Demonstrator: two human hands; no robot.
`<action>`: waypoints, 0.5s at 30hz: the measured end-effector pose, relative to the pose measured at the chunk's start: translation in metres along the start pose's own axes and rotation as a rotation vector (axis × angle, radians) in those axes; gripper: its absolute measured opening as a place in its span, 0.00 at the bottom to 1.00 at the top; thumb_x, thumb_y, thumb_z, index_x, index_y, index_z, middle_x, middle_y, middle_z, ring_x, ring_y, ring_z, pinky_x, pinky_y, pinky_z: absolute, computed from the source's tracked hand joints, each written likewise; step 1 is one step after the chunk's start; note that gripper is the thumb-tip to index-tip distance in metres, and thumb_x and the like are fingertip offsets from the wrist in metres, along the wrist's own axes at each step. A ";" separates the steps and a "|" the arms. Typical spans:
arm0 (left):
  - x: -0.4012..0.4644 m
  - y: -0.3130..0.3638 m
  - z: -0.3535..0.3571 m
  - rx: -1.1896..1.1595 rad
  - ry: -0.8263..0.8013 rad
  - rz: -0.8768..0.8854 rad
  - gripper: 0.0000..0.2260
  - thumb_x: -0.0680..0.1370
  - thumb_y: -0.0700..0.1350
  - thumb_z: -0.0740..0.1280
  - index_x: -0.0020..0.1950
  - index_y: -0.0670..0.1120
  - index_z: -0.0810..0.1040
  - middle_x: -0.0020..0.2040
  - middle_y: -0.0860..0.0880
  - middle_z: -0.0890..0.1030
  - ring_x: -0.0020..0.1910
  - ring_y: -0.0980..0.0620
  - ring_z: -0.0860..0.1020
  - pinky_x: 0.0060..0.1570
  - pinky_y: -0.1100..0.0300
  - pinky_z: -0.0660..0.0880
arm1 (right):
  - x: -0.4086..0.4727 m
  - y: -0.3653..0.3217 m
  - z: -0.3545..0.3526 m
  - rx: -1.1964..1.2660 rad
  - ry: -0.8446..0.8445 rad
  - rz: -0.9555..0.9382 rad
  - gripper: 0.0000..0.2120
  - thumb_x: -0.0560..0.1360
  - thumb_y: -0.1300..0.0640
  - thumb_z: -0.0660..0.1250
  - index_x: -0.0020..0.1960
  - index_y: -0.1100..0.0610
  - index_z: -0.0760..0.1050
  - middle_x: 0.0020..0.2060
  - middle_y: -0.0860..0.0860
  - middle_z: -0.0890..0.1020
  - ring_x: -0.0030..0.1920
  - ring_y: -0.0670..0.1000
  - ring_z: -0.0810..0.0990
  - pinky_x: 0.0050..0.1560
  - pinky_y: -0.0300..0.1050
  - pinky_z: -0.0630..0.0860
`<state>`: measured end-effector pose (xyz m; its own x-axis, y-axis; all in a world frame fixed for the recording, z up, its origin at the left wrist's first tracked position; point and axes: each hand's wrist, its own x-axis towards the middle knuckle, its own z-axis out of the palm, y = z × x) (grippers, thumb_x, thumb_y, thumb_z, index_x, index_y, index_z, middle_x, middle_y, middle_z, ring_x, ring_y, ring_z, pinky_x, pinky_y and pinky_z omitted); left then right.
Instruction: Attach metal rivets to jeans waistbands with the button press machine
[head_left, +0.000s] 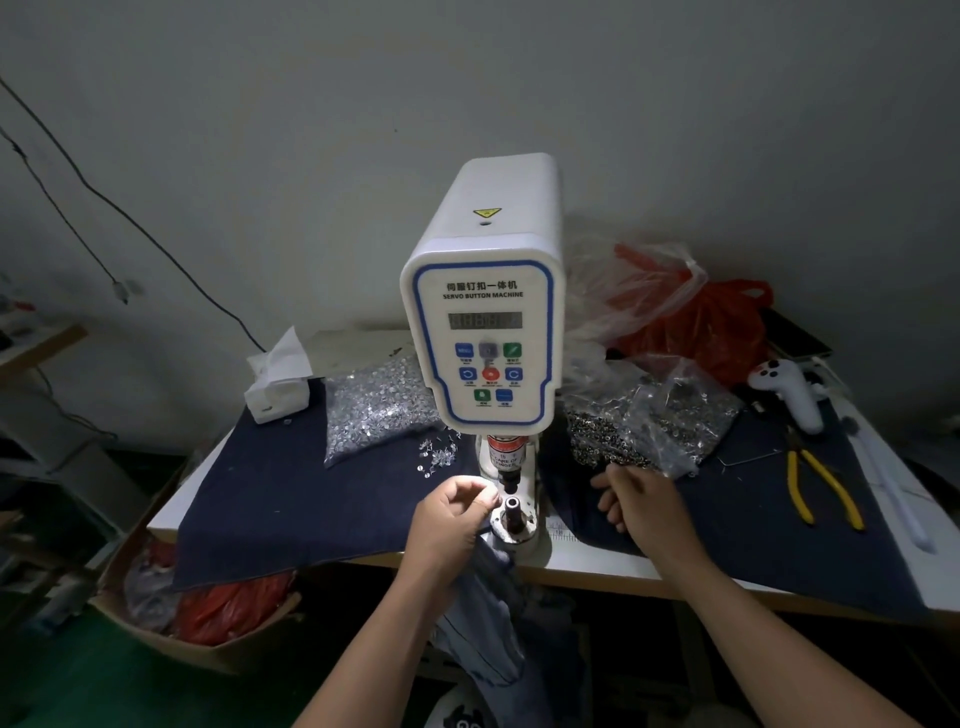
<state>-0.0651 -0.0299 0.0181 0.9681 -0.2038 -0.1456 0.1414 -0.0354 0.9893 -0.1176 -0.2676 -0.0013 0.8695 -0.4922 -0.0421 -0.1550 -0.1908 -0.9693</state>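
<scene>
Left hand fingers pinch a rivet beside the lower die; right hand fingers loosely curled by the rivet bag

White press machine upright on table; jeans hang below die.

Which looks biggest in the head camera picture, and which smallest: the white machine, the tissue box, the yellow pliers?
1. Machine, by far the biggest.
2. Pliers and tissue box look about alike; the pliers are longer, the box bulkier, so no ranking between them.
</scene>
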 end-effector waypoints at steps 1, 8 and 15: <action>0.000 0.000 0.000 0.003 0.000 -0.016 0.01 0.79 0.41 0.75 0.47 0.45 0.85 0.42 0.49 0.88 0.40 0.58 0.83 0.42 0.66 0.78 | 0.000 0.000 0.000 0.006 0.001 -0.002 0.17 0.85 0.54 0.59 0.45 0.56 0.83 0.31 0.54 0.82 0.28 0.45 0.77 0.29 0.39 0.73; 0.001 0.002 0.000 -0.010 0.021 -0.016 0.03 0.80 0.40 0.72 0.51 0.46 0.85 0.46 0.49 0.89 0.48 0.57 0.87 0.42 0.71 0.78 | 0.001 0.003 0.001 0.041 -0.002 0.002 0.18 0.85 0.54 0.59 0.43 0.56 0.83 0.30 0.53 0.81 0.29 0.45 0.77 0.30 0.40 0.73; -0.001 0.001 0.004 0.009 0.020 -0.003 0.07 0.78 0.42 0.73 0.46 0.54 0.88 0.47 0.50 0.88 0.48 0.55 0.85 0.51 0.58 0.81 | 0.002 0.005 0.000 0.052 -0.006 -0.009 0.19 0.85 0.52 0.59 0.43 0.56 0.83 0.30 0.53 0.81 0.29 0.46 0.77 0.30 0.39 0.73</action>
<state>-0.0673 -0.0339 0.0190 0.9716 -0.1841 -0.1489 0.1430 -0.0446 0.9887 -0.1166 -0.2697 -0.0058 0.8736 -0.4855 -0.0343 -0.1224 -0.1510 -0.9809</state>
